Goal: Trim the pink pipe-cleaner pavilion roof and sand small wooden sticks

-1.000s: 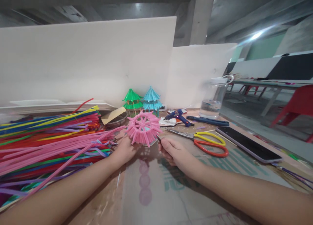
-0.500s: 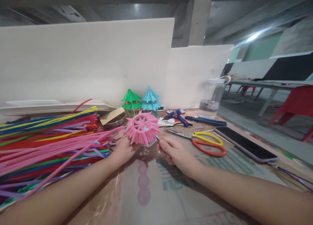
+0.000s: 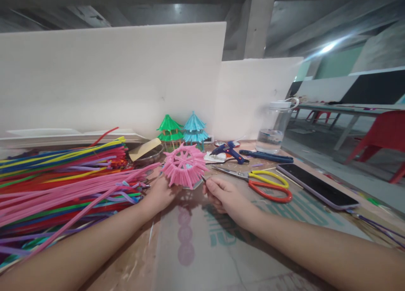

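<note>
A round pink pipe-cleaner frame (image 3: 184, 166), spoked in the middle with short fringes around its rim, is held up in front of me. My left hand (image 3: 163, 193) grips it from behind and below; the frame hides most of the fingertips. Close by its lower right edge, my right hand (image 3: 221, 194) is closed in a pinch. A thin dark tip shows at those fingers, too small to name. Behind the frame stand a green pagoda-like model (image 3: 170, 128) and a blue one (image 3: 194, 129), both with tiered fringed roofs.
Many coloured pipe cleaners (image 3: 63, 198) are heaped at the left, near a metal bowl (image 3: 152, 159). To the right lie scissors (image 3: 268, 185), a blue glue gun (image 3: 229, 150), a blue-handled cutter (image 3: 268, 156) and a phone (image 3: 316, 185). A water jug (image 3: 272, 128) stands behind them.
</note>
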Action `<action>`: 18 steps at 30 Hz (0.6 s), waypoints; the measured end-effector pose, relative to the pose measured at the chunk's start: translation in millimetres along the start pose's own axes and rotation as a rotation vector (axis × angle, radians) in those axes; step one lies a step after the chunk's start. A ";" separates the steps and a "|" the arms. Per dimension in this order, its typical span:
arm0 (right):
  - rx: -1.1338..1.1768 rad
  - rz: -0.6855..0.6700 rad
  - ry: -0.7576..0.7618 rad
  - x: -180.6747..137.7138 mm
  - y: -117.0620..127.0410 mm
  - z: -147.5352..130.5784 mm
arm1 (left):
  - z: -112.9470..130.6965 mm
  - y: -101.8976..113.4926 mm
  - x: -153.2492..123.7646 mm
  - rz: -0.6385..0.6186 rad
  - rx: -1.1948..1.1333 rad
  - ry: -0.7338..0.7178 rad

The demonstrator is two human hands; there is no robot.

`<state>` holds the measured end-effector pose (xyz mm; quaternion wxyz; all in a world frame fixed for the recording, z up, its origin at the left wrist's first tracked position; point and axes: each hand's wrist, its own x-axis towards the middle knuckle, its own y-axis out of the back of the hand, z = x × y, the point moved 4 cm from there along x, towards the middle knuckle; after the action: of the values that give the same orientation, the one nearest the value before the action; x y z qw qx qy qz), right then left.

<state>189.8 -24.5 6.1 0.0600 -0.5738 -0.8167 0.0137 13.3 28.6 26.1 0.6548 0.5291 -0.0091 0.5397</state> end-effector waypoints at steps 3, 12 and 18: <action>0.035 -0.005 -0.014 -0.6 -0.2 0.7 | -1.4 -0.3 -0.7 -0.005 0.002 -0.004; -0.021 -0.020 -0.003 -2.1 -2.0 -2.7 | -5.8 0.8 -0.6 0.007 0.021 -0.018; -0.018 -0.003 -0.012 -1.6 -1.5 -2.1 | -3.6 0.5 -0.4 0.014 0.019 -0.047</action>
<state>189.2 -26.5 8.2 0.0500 -0.5729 -0.8180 0.0098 10.8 30.8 24.7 0.6457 0.5478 -0.0231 0.5315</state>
